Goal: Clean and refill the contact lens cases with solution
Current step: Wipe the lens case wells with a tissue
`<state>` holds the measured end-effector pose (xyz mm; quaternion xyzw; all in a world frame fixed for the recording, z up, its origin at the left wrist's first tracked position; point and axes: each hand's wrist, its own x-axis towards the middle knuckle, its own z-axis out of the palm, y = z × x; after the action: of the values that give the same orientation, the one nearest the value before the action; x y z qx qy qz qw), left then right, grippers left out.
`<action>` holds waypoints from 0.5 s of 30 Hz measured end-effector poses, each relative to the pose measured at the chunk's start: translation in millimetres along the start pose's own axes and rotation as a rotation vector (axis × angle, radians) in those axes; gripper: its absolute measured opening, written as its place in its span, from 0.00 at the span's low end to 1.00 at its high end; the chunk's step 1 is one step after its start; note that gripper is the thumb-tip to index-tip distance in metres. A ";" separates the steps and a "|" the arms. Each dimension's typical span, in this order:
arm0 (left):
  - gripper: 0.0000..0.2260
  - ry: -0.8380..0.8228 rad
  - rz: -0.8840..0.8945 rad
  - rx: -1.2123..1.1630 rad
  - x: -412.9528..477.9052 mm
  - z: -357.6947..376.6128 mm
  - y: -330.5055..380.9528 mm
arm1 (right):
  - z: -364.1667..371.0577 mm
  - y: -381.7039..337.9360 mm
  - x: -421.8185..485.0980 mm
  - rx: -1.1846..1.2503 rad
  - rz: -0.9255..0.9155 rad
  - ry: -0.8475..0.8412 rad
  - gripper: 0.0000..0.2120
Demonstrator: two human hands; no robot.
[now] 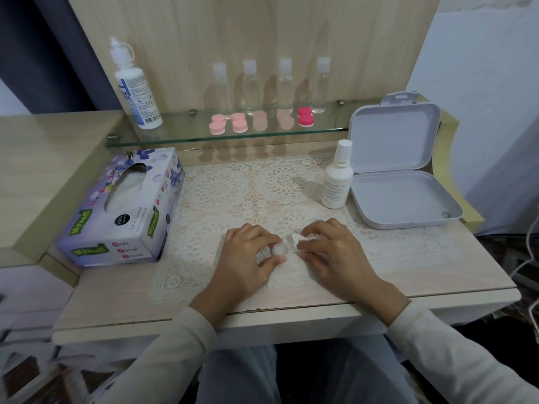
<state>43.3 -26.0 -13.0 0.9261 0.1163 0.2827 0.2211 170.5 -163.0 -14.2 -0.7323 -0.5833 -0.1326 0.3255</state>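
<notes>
On shelf (180, 138), five lens cases (260, 121)

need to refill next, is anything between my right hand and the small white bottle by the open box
Hardly anything: lace mat lies between the right hand and the small white bottle, save a small blurred pale-blue bit right beside the hand. It holds a crumpled tissue.
</notes>
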 end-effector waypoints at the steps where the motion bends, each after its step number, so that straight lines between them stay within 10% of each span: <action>1: 0.16 -0.003 0.000 0.004 0.0 -0.2 0.6 | -0.6 -0.1 0.5 0.018 0.007 0.000 0.02; 15: 0.19 -0.023 -0.058 0.069 0.6 -6.1 8.0 | -9.7 -7.5 0.8 0.209 0.171 0.061 0.03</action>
<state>41.0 -30.7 -4.4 0.9326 0.1504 0.2613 0.1985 165.5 -167.7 -4.0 -0.7370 -0.5192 -0.0649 0.4278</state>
